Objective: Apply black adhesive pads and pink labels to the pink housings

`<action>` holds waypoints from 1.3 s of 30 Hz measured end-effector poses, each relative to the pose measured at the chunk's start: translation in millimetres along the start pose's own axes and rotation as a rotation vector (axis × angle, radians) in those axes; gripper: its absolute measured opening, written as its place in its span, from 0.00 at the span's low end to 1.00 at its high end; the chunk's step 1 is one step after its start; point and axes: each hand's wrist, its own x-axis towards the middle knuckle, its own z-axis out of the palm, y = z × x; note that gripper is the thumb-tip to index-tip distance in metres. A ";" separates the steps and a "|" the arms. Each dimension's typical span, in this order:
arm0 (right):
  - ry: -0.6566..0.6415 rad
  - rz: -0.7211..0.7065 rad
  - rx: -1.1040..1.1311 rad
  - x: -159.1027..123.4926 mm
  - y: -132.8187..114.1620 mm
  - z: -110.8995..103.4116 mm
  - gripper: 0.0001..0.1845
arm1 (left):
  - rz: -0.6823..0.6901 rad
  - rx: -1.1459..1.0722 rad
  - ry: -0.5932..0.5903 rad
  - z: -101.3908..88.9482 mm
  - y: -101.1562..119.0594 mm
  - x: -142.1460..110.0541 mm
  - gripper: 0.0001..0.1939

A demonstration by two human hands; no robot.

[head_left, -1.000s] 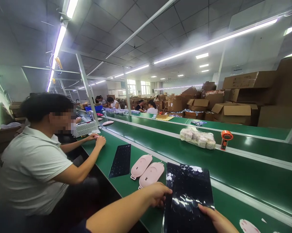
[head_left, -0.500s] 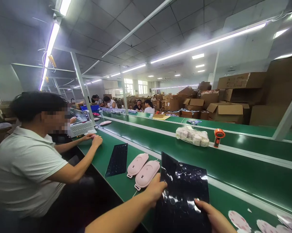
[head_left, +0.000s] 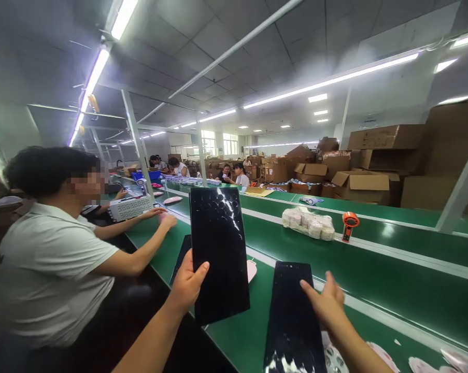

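Left hand: The left hand (head_left: pixel 187 286) grips a glossy black sheet (head_left: pixel 218 254) at its lower left edge in a narrow pinch, with the thumb across the near face. The sheet stands upright, raised above the belt. Holding it at the edge leaves most of the shiny face free of the palm.

Right hand: The right hand (head_left: pixel 325 305) is spread wide and holds nothing. Its fingers are at the upper right of a second black sheet (head_left: pixel 292 321); whether they touch it, I cannot tell.

Belt: On the green conveyor belt (head_left: pixel 234 344), the second sheet lies flat across the near edge, with white discs (head_left: pixel 284 365) at its lower end. Pink round pieces (head_left: pixel 424 365) lie towards the lower right corner.

Beyond: A seated co-worker (head_left: pixel 51 259) rests a hand (head_left: pixel 167 220) on the belt's left edge, near a white vented box (head_left: pixel 130 207). A bagged bundle of white rolls (head_left: pixel 307 225) and an orange tool (head_left: pixel 350 225) sit farther along. Cardboard boxes (head_left: pixel 362 186) are piled at the back.
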 end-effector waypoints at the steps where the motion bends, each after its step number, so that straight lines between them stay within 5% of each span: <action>1: 0.033 -0.087 -0.017 -1.1 -10.7 1.9 0.53 | -0.028 -0.032 -0.012 2.2 4.9 -5.1 0.25; 4: -0.163 -0.301 0.006 -26.8 -37.4 11.8 0.52 | -0.130 -0.190 -0.088 22.3 17.2 -22.5 0.27; 7: -0.390 -0.340 0.026 -74.1 -41.0 22.2 0.47 | -0.125 -0.361 -0.144 52.4 25.5 -42.3 0.26; 11: -0.273 -0.238 0.073 -125.0 -25.7 11.2 0.36 | -0.212 -0.594 -0.228 86.4 24.9 -69.1 0.26; 15: -0.203 -0.167 0.038 -133.3 -30.5 -27.9 0.33 | -0.407 -0.786 -0.469 115.9 7.2 -83.5 0.28; 22: -0.170 -0.123 0.008 -120.3 -76.2 -58.5 0.29 | -0.481 -0.794 -0.370 149.5 -13.5 -67.6 0.29; 26: -0.229 -0.089 0.001 -102.2 -93.1 -49.9 0.32 | -0.505 -0.836 -0.292 135.1 -19.6 -45.9 0.26; 31: -0.245 -0.034 0.001 -51.7 -100.7 -45.6 0.29 | -0.397 -0.811 -0.123 93.2 -34.4 -13.0 0.29; 36: -0.221 0.015 -0.017 36.7 -147.2 -49.5 0.32 | -0.399 -0.696 0.086 26.2 -56.7 48.0 0.27; 39: -0.138 -0.084 -0.235 106.1 -195.2 -27.3 0.25 | -0.375 -0.607 0.136 -6.4 -84.7 102.0 0.24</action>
